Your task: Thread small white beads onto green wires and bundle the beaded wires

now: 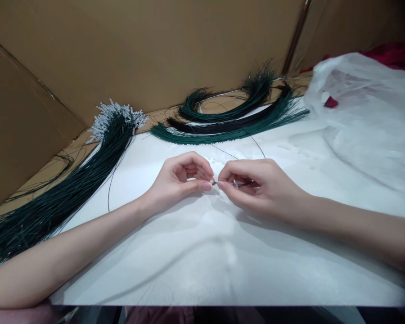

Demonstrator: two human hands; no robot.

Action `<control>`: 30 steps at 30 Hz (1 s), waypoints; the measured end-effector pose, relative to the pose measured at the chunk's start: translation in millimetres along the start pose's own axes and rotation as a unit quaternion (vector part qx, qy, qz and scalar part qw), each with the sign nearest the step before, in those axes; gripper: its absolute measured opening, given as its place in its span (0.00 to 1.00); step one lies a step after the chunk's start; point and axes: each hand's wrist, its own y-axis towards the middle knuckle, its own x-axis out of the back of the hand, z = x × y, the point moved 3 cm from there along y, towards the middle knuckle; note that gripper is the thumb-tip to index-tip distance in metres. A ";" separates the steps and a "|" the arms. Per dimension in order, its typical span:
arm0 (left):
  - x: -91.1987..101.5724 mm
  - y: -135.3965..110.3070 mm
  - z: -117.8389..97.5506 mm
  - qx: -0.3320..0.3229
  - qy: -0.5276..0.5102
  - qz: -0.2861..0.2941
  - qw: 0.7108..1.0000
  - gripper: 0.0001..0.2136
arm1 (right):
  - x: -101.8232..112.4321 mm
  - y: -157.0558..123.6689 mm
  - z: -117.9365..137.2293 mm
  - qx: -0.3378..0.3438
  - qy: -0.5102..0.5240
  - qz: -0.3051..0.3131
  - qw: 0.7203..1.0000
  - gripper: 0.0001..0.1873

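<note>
My left hand [184, 177] and my right hand [253, 184] meet at the middle of a white sheet [202, 252], fingertips nearly touching. Both are closed in a pinch. My right hand holds a thin dark green wire [246, 183] whose loop arcs up behind it. The left thumb and forefinger pinch the wire's tip or a tiny piece there, too small to name.
A long bundle of dark green wires with white tips [87, 166] lies at the left. Curved bundles of green and black wires [229, 121] lie at the back. A translucent plastic bag [367, 103] sits at the right. Brown cardboard walls [138, 49] surround the sheet.
</note>
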 end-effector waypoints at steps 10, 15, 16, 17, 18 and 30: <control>-0.7 0.3 0.4 -0.004 0.001 0.001 1.000 0.11 | -0.5 -0.3 -1.3 0.000 -0.005 0.009 1.000 0.06; -0.8 0.1 0.3 0.001 0.008 -0.002 1.000 0.11 | -1.0 -1.0 -1.7 0.001 -0.007 0.009 1.000 0.06; -0.8 0.1 0.2 0.000 0.008 -0.001 1.000 0.11 | -1.1 -1.0 -1.6 0.002 -0.007 0.009 1.000 0.06; -0.7 0.1 0.0 -0.003 0.008 0.001 1.000 0.11 | -1.1 -0.9 -1.5 0.003 -0.007 0.009 1.000 0.06; -0.7 0.2 -0.2 -0.006 0.008 0.002 1.000 0.11 | -1.1 -0.7 -1.3 0.004 -0.007 0.008 1.000 0.07; -0.3 -0.8 -1.2 -0.017 0.029 0.002 0.999 0.12 | 0.7 0.2 1.0 0.003 -0.011 -0.001 1.000 0.07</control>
